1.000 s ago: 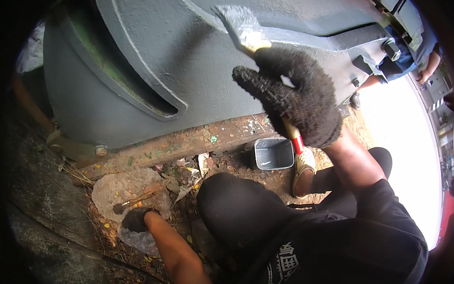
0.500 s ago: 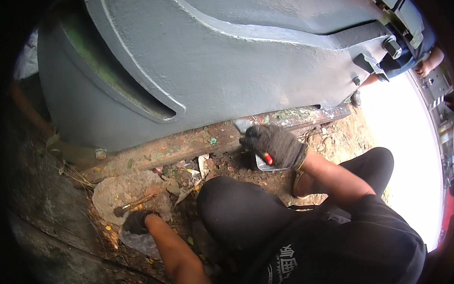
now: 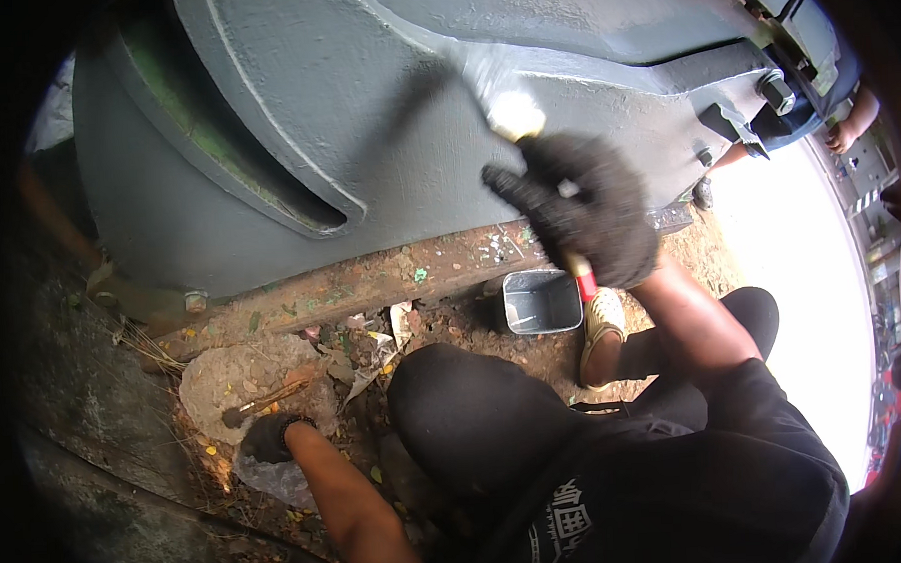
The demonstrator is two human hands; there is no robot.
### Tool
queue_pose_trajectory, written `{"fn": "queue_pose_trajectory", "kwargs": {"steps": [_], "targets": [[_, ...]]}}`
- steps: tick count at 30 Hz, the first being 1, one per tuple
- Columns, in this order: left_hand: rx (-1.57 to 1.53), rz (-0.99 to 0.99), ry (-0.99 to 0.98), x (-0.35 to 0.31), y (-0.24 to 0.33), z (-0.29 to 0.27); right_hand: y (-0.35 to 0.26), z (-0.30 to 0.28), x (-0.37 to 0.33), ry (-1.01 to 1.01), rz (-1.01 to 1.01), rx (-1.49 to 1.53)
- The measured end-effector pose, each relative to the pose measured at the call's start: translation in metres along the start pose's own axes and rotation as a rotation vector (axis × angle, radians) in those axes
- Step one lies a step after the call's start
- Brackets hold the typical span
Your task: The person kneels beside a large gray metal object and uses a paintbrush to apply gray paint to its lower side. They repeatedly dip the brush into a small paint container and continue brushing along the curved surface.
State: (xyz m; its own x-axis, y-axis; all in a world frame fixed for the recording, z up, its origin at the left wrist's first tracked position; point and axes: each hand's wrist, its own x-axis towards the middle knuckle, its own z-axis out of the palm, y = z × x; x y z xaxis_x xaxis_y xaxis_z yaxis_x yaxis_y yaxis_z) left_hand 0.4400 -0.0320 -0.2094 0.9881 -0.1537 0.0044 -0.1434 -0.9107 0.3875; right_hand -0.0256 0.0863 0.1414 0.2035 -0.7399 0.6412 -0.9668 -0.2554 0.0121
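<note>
The right hand (image 3: 592, 212), in a dark glove, grips a paintbrush (image 3: 509, 116) with its bristles up in front of the grey metal casing (image 3: 408, 199); blur hides whether they touch it. Below, a square pot (image 3: 541, 306), grey inside, stands on the ground beside a paint-flecked wooden beam (image 3: 356, 275). The gloved left hand (image 3: 267, 439) is low at the edge of a pale slab (image 3: 211, 377), near a small brush (image 3: 266, 400) and some clear plastic (image 3: 274, 478); whether its fingers are curled I cannot tell
</note>
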Motion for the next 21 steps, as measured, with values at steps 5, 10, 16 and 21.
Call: {"fn": "queue_pose_trajectory", "kwargs": {"steps": [5,10,16,21], "targets": [[0.112,0.117,-0.075,-0.004,-0.002,0.015,0.034,0.091,-0.089,-0.327,-0.111,0.101],[-0.05,0.003,-0.062,-0.047,0.016,-0.059,0.003,0.091,-0.118,-0.618,0.064,0.363],[0.194,0.177,-0.002,0.003,-0.001,-0.003,0.023,0.099,-0.098,-0.507,-0.05,0.337],[-0.203,-0.178,-0.102,-0.063,0.027,-0.072,0.057,0.061,-0.048,-0.413,-0.076,0.055]]}}
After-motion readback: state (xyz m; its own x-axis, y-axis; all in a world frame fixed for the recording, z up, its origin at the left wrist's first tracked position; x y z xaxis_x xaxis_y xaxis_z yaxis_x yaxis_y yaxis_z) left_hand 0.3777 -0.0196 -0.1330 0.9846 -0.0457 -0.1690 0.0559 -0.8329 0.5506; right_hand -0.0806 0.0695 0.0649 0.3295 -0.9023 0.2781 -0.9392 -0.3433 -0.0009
